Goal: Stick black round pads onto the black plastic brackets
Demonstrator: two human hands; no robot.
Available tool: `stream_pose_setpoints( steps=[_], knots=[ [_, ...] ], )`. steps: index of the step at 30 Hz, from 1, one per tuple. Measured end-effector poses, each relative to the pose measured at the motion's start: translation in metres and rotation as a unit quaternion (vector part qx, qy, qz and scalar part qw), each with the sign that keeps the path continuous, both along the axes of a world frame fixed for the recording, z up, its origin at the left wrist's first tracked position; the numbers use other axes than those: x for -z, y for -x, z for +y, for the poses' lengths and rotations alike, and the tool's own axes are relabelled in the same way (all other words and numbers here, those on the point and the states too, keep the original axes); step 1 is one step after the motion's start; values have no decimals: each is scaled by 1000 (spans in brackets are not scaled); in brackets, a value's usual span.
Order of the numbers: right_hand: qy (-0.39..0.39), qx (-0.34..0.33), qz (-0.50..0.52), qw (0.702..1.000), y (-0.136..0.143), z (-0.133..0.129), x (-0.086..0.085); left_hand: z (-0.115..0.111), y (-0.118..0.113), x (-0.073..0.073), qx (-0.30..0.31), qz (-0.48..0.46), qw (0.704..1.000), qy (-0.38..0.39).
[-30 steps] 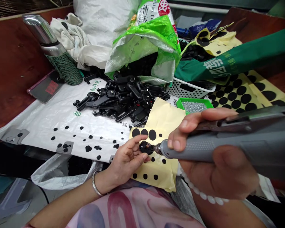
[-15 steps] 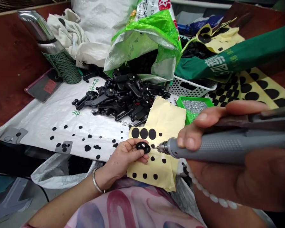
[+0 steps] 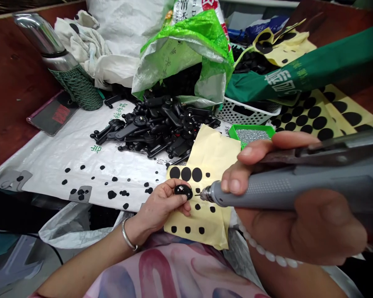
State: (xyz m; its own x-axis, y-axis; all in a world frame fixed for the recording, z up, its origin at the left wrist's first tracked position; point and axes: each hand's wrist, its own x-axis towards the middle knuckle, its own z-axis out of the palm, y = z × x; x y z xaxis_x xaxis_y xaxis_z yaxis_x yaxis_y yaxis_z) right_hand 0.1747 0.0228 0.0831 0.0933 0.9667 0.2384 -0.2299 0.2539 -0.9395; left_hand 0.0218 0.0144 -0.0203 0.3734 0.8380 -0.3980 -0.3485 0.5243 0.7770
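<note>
Between thumb and fingers, my left hand (image 3: pixel 161 203) grips a round black plastic part (image 3: pixel 183 191) with a small shiny metal piece on its face. My right hand (image 3: pixel 282 207) is wrapped round a grey electric screwdriver (image 3: pixel 261 188), held nearly level. Its thin bit (image 3: pixel 199 195) points left at the black part; a small gap seems to lie between them. Below both hands lies a cream backing sheet (image 3: pixel 217 149) with black round stickers (image 3: pixel 185 174). A pile of black plastic arms (image 3: pixel 155 128) lies beyond my left hand.
A green tray (image 3: pixel 236 131) of small metal screws stands behind the screwdriver. Further back are a white basket (image 3: pixel 248 111), a green plastic bag (image 3: pixel 186 45) and more sticker sheets (image 3: pixel 307 111). A thermos (image 3: pixel 71 78) and a phone (image 3: pixel 52 111) sit at the left.
The screwdriver and my right hand have shifted slightly left, along with the whole view. My left hand keeps its hold on the round part.
</note>
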Motion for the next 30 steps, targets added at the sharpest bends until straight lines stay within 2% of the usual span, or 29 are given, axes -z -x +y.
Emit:
stream_pose_setpoints(
  steps=[7, 13, 17, 20, 23, 28, 30],
  knots=[
    [-17, -17, -12, 1000, 2, -1, 3, 0, -2, -2, 15, 21, 999, -26],
    [-54, -18, 15, 998, 4, 3, 9, -2, -2, -2, 24, 127, 990, -63],
    [-67, -6, 29, 997, -3, 4, 15, -4, -3, 2, 58, 225, 959, -164],
    [-77, 3, 38, 996, -9, 3, 18, -2, -4, 2, 52, 290, 929, -224],
    [-86, 19, 31, 996, -14, 3, 20, 2, -5, 3, 55, 324, 910, -254],
    [-95, 24, 36, 995, -20, 4, 24, 10, -5, 8, 100, 334, 897, -271],
    [-97, 25, 41, 994, -22, 5, 25, 12, -5, 10, 116, 353, 876, -307]
  ],
)
